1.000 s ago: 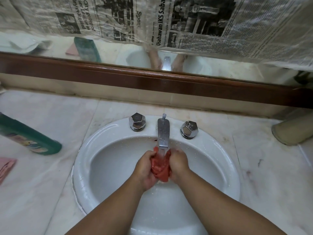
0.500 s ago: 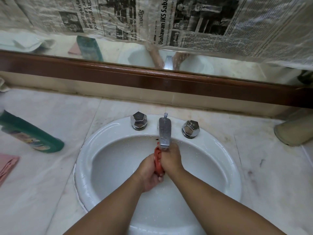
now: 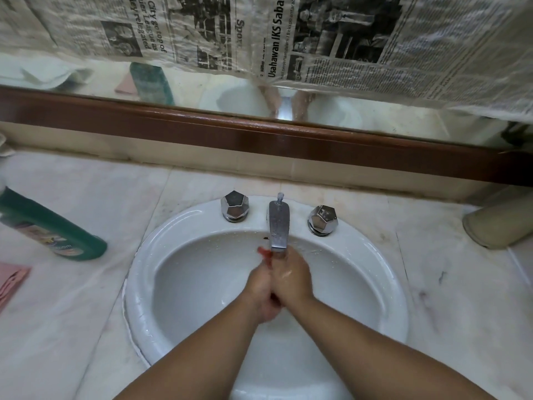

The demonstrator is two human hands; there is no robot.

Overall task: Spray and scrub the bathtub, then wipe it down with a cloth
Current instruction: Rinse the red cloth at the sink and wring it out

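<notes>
Over the white oval sink (image 3: pixel 150 255), my left hand (image 3: pixel 259 290) and my right hand (image 3: pixel 292 280) press together under the chrome spout (image 3: pixel 279 225). Between the palms they squeeze a red cloth (image 3: pixel 265 254); only a small red tip at the top and a sliver lower down show. The rest of the cloth is hidden inside the hands. Water glistens on my right hand. No bathtub is in view.
Two chrome tap knobs (image 3: pixel 234 205) (image 3: pixel 322 220) flank the spout. A green bottle (image 3: pixel 54 229) lies on the marble counter at left, with a pink cloth (image 3: pixel 10 281) near the left edge. A beige object (image 3: pixel 499 223) sits at right. Newspaper (image 3: pixel 288 36) covers the mirror above.
The red cloth, bunched and plainly visible between my hands a second ago, is now almost wholly enclosed. My right hand has slid over my left, closer under the spout.
</notes>
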